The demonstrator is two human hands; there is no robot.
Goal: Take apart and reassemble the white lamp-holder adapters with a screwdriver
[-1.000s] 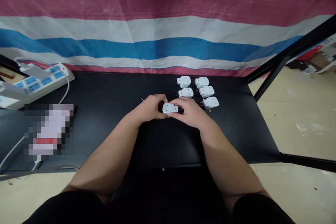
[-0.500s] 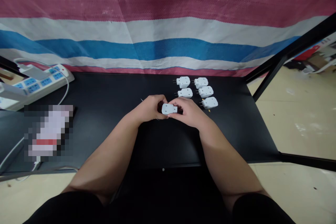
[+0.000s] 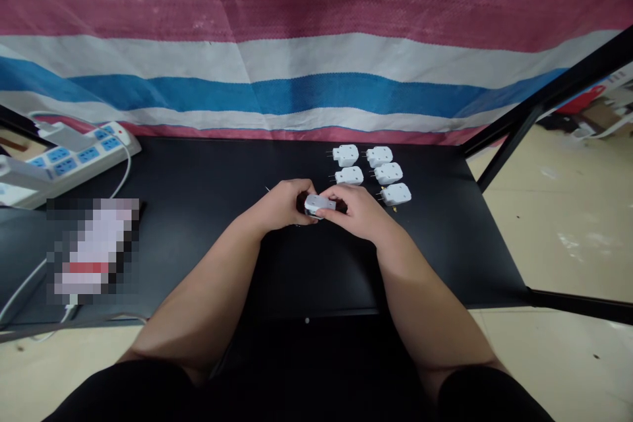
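Between my two hands is a small white plug-like casing (image 3: 320, 201) with small dark holes in its top face. My left hand (image 3: 288, 203) pinches its left end between thumb and fingers. From the other side, my right hand (image 3: 353, 210) grips the narrower right end, with the thumb along the near side. The casing is tilted, and a darker gap shows along its near left edge. Several similar white casings (image 3: 388, 173) lie beyond my right hand, with thin metal pins pointing left. A thin pin-like piece (image 3: 267, 188) shows beside my left hand.
The black table (image 3: 435, 250) carries a white power strip (image 3: 74, 161) at the left and a blurred phone (image 3: 96, 244) with a white cable. Small brass-coloured bits (image 3: 394, 209) lie by the nearest casing. A striped sheet (image 3: 297, 92) hangs behind; a black frame post (image 3: 544, 95) stands right.
The casing in my hands has tipped so that its near side shows more. My right thumb now covers part of its narrow end. The casings on the table have stayed put.
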